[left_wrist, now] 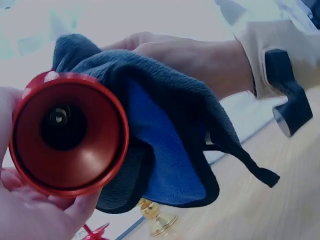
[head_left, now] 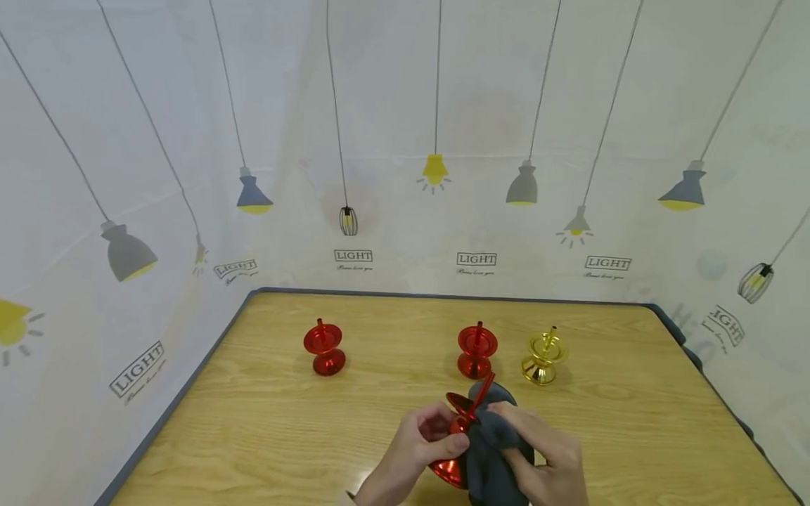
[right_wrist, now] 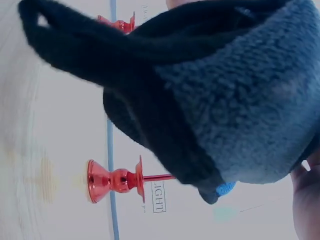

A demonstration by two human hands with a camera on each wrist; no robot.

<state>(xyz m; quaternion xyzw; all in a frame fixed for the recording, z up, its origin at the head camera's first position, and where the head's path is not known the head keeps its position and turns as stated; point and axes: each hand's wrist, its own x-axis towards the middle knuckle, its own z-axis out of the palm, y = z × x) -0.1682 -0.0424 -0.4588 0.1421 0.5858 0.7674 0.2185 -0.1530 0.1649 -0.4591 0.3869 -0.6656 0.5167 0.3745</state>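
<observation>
My left hand grips a shiny red candle holder by its stem and base, tilted so that its spike leans up to the right. In the left wrist view the hollow underside of its base faces the camera. My right hand pinches a dark grey-blue cloth against the holder's right side, around the dish and spike. The cloth hangs in folds, showing a bright blue inner face and a loop at one corner. In the right wrist view the cloth hides most of the held holder.
On the wooden table stand a red candle holder at left, another red one just beyond my hands, and a gold one to its right. A white sheet printed with lamps surrounds the table's back and sides.
</observation>
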